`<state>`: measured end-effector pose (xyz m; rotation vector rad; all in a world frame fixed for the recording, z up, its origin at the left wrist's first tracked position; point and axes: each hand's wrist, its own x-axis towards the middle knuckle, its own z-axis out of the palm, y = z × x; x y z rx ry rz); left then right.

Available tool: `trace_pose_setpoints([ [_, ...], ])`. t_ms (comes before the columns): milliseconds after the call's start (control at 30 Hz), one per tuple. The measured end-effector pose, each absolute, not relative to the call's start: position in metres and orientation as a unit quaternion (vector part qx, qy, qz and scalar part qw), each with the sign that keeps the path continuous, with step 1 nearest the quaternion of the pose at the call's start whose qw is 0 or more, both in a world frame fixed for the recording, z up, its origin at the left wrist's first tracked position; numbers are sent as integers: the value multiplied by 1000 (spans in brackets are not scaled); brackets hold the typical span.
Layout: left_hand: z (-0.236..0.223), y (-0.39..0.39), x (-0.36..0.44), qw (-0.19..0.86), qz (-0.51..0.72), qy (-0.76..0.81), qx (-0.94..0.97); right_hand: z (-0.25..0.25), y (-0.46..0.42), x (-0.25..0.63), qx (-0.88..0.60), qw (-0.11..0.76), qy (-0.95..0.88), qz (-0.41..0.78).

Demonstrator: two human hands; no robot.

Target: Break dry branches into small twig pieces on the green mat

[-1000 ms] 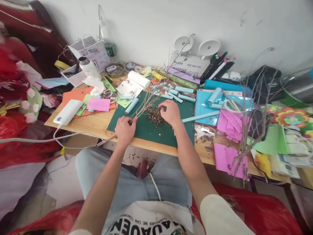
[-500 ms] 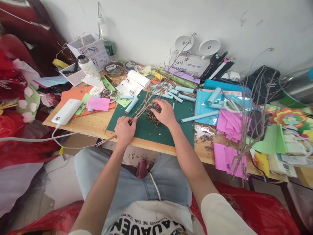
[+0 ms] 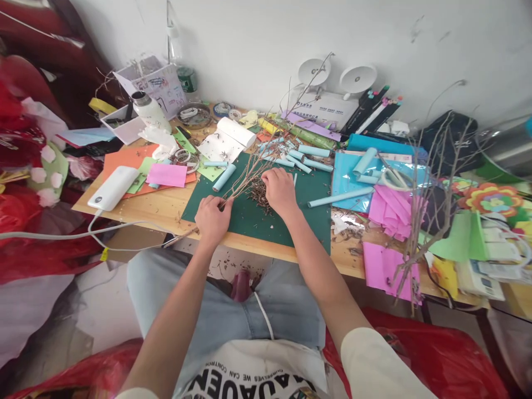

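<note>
My left hand is closed around the lower stem of a dry, bare branch that lies slanting across the dark green cutting mat. My right hand rests curled on the mat beside the branch's twigs, its fingertips at a small heap of brown twig bits. Whether those fingers hold a bit is hidden. Several rolled light-blue paper tubes lie on the mat just beyond both hands.
A wooden table carries pink paper, orange sheets, a white power bank with its cable, a white bottle, blue sheets with scissors, pink squares and another bare branch at right. Red plastic bags lie below.
My right hand has slid left across the mat, from the right side of the twig heap onto it and close to the branch. My left hand has kept its grip.
</note>
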<state>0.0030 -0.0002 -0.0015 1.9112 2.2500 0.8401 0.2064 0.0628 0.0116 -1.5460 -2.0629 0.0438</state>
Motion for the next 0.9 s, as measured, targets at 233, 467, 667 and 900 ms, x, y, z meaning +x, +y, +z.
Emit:
trace_pose_setpoints([
  [233,-1,1,3,43,266,743,613,14,66,222,-652,307,-693,29],
  [467,1,0,3,51,264,745,611,16,59,216,-576,311,-749,97],
  [667,3,-1,4,45,260,741,618,14,62,198,-587,317,-735,119],
  [900,-2,0,3,34,264,734,625,9,61,187,-589,317,-730,141],
])
